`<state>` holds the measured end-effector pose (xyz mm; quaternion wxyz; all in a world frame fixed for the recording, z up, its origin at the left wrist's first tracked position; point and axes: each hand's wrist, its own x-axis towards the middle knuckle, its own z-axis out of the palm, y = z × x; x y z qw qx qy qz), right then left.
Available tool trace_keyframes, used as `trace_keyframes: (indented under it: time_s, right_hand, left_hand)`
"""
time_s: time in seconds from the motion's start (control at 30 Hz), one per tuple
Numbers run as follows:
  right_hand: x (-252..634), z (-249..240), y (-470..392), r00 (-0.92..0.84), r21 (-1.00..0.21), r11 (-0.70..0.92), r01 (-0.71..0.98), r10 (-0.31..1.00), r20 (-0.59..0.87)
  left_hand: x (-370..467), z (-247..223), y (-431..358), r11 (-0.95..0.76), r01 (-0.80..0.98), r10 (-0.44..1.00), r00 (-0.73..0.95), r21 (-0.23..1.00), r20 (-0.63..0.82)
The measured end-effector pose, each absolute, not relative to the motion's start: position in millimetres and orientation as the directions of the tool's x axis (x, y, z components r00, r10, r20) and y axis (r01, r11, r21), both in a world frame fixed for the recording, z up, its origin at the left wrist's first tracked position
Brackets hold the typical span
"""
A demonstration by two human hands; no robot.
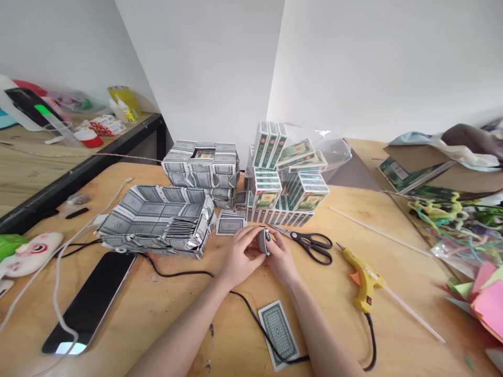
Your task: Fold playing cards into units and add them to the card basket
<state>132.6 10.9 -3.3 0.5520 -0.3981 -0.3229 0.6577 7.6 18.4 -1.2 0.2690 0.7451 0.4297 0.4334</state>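
Left hand (241,256) and right hand (280,256) grasp a bent card (262,242) over the counter (165,303); its folding looks unfinished, while the card-built tray (151,242) has its walls up and one loose card (278,327) lies flat, unfolded

My left hand (242,254) and right hand (280,256) pinching bent card (262,242); black-handled scissors (314,246) just beside, yellow glue gun (366,283) farther right.
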Motion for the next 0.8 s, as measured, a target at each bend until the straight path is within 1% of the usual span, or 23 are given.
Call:
trace_keyframes:
  time_s: [0.2, 0.4, 0.5, 0.63, 0.7, 0.8]
  right_hand:
    - [131.8, -4.4, 12.2, -0.055, -0.874, -0.173, -0.454, 0.985, -0.166]
    - [131.1, -6.1, 11.9, -0.062, -0.883, -0.139, -0.449, 0.990, -0.124]
    - [131.4, -5.3, 11.5, -0.010, -0.905, -0.086, -0.416, 0.996, -0.090]
    - [132.8, -4.1, 11.9, 0.103, -0.948, 0.032, -0.316, 0.995, -0.001]
    - [133.1, -4.7, 12.1, 0.141, -0.959, 0.077, -0.274, 0.989, 0.039]
    - [132.0, -7.1, 10.9, 0.183, -0.975, 0.139, -0.173, 0.977, 0.107]
  left_hand:
    - [6.6, 0.0, 18.4, -0.462, 0.334, 0.878, 0.305, 0.821, 0.370]
    - [2.7, -4.6, 19.8, -0.432, 0.295, 0.887, 0.309, 0.852, 0.343]
    - [1.5, -3.1, 21.0, -0.435, 0.275, 0.883, 0.318, 0.857, 0.346]
    - [1.2, 3.4, 21.1, -0.437, 0.229, 0.872, 0.344, 0.870, 0.348]
    - [1.2, 5.1, 21.1, -0.391, 0.170, 0.886, 0.334, 0.905, 0.320]
    - [1.3, 2.6, 23.2, -0.220, 0.020, 0.944, 0.257, 0.975, 0.208]
